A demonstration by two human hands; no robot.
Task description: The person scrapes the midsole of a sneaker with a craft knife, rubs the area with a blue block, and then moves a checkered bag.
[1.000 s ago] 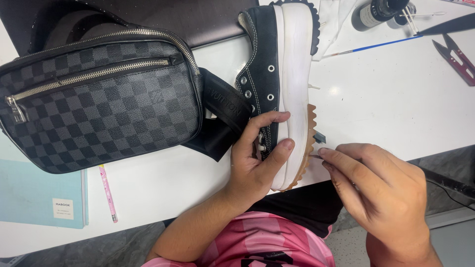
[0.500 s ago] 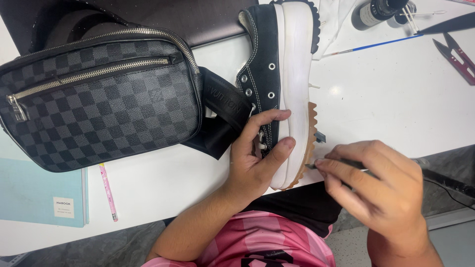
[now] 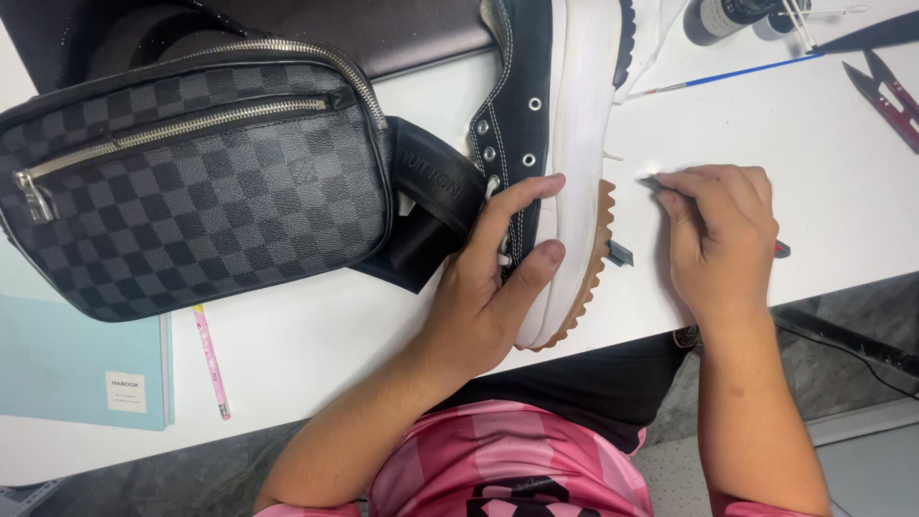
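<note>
Shoe (image 3: 565, 144), black canvas with a thick white sole and a tan ridged tread, lies on its side on the white surface (image 3: 785, 144), its heel at the near edge. The left hand (image 3: 488, 287) grips the heel end, fingers (image 3: 512, 206) clamped over the black upper and thumb against the white sole, as it was a second ago. The right hand (image 3: 718, 239) has moved: before it was low, at the tread near the heel; now it sits higher and farther right, resting on the surface just beside the sole, no longer touching the shoe. Its fingers are pinched together on a thin dark tool (image 3: 653, 182), whose tip points toward the sole. A small dark piece (image 3: 619, 253) lies on the surface by the tread. Left of the shoe sits a dark checkered bag (image 3: 191, 191), its strap touching the upper. Near the front edge lie a pink pencil (image 3: 211, 359) and a teal notebook (image 3: 67, 364). Red snips (image 3: 885, 91) lie at far right.
</note>
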